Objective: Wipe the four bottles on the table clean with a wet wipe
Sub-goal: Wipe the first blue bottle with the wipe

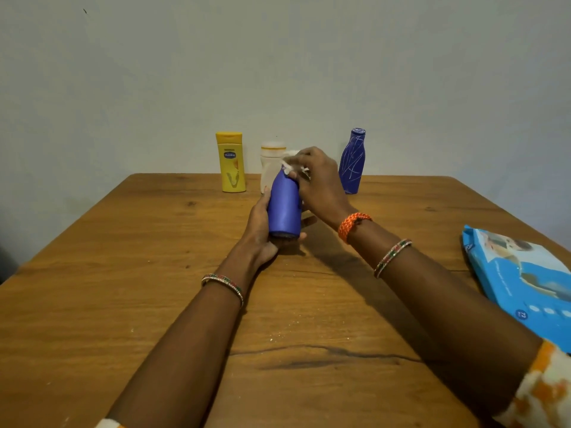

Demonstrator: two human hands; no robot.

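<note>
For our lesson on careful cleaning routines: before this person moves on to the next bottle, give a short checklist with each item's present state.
1. Left hand has a firm grip on the tilted blue plastic bottle: ok.
2. Right hand presses the white wet wipe on its top: ok.
3. Held bottle fully clean: cannot tell.
4. Yellow lotion bottle, white bottle and scratched blue bottle upright: ok.
5. Light blue wipes pack within reach: ok.
</note>
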